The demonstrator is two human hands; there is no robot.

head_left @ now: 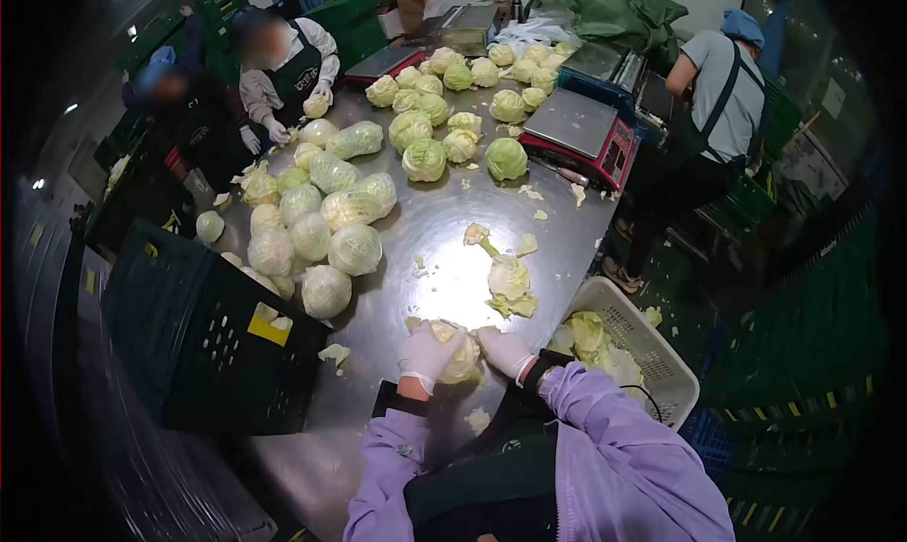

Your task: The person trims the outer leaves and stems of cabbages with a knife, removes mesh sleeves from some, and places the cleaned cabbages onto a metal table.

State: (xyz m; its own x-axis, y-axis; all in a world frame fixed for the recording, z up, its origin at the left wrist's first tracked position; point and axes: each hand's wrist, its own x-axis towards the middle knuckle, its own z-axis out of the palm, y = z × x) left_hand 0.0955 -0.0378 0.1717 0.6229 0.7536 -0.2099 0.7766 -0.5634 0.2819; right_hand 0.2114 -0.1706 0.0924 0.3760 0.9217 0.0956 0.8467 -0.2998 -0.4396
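Close to my body on the steel table, a pale cabbage [459, 361] sits between my two gloved hands. My left hand [430, 355] is wrapped over its left side and top. On the other side, the fingers of my right hand [505, 351] close on its right edge, perhaps on an outer leaf; the fingertips are partly hidden. Just beyond lie loose trimmed leaves [510, 282] with a piece of stalk. Several net-wrapped cabbages [327, 292] are heaped to the left, and several bare cabbages [423, 159] stand farther back.
A dark green crate [213, 344] stands at the left edge, and a light plastic basket [669, 377] with leaves at the right. A red scale [576, 131] and a knife [570, 174] are at the back right. Co-workers stand at the far left and right.
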